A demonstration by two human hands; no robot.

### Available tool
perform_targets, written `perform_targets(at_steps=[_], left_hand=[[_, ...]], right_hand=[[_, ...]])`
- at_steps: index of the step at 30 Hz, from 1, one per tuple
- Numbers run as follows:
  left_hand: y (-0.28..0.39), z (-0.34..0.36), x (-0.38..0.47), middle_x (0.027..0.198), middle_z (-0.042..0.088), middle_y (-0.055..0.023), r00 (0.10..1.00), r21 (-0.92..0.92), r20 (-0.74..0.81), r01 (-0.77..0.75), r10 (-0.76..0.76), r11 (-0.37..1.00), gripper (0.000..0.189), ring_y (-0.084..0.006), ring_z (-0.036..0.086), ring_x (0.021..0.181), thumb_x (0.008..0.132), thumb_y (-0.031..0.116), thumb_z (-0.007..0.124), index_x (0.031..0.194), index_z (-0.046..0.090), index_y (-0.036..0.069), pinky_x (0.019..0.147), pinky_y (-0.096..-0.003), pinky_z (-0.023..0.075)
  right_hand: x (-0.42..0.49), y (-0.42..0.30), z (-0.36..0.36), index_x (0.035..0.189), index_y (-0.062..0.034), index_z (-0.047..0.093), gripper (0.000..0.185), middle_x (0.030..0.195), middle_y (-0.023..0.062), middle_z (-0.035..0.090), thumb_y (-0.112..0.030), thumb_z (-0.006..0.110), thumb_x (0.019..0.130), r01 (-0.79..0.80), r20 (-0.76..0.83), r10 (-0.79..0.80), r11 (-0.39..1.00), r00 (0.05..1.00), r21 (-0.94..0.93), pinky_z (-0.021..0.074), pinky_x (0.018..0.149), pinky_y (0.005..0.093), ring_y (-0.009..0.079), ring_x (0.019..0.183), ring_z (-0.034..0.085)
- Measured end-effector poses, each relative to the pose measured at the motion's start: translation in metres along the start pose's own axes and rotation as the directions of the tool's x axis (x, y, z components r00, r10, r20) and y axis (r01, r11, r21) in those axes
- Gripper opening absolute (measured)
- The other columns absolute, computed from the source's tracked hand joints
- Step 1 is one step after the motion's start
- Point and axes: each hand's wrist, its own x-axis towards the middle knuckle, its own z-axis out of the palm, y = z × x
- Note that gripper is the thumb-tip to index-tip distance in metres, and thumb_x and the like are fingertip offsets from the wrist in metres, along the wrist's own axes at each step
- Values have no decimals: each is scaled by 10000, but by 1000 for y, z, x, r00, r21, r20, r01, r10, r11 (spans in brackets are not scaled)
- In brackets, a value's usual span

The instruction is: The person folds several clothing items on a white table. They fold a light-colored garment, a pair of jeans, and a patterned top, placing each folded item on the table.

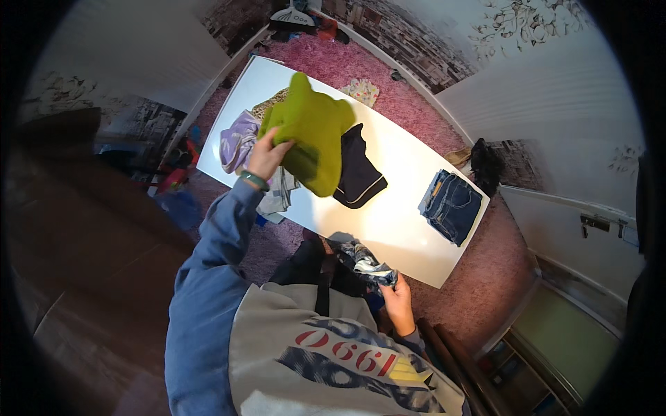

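Observation:
My left hand (268,153) grips a lime-green cloth garment (312,132) by its near-left edge and holds it over the far half of the white table (400,208). Part of a dark garment with a pale trim line (360,177) shows from beneath the green one, lying on the tabletop. Low by the table's near edge, my right hand (398,304) pinches a crumpled dark-and-white patterned cloth (367,265). To the left of the green garment lie a bunched lilac cloth (239,140), a leopard-print cloth (269,103) and a grey cloth (278,197).
Folded blue jeans (452,205) lie at the table's right end. A pale spotted cloth (361,92) is at the far edge. Pink carpet (421,117) surrounds the table. A dustpan (292,16) stands in the far corner, and a black furry thing (486,165) is beyond the right end.

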Motion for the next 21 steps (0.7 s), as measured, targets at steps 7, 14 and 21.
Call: perform_targets(at_steps=[7, 14, 21], left_hand=[[161, -74, -112, 1305, 638, -143, 764, 226, -405, -448, 502, 865, 419, -242, 616, 1205, 978, -73, 510, 1391, 537, -9, 1016, -333, 489], [175, -87, -198, 1077, 680, -149, 962, 811, 4, -162, 272, 561, 566, -314, 687, 964, 784, -106, 553, 1298, 641, 114, 843, -391, 558], [199, -53, -279, 956, 647, -122, 856, 860, -270, 9, 440, 510, 548, -353, 655, 863, 760, -51, 599, 1268, 620, 151, 731, -434, 533]], right_hand=[[2, -26, -2, 1142, -1, 623, 202, 943, 47, 676, -57, 615, 948, 113, 120, -99, 987, 988, -115, 481, 795, 268, 85, 886, 559], [-2, -42, 3, 1044, 5, 611, 123, 826, -9, 582, -75, 603, 950, 179, 230, -167, 983, 959, -31, 447, 723, 257, 76, 796, 484], [-22, -45, -22, 1081, -3, 632, 146, 967, -11, 641, -38, 608, 941, 244, 262, -239, 970, 935, 15, 449, 823, 233, 72, 901, 532]])
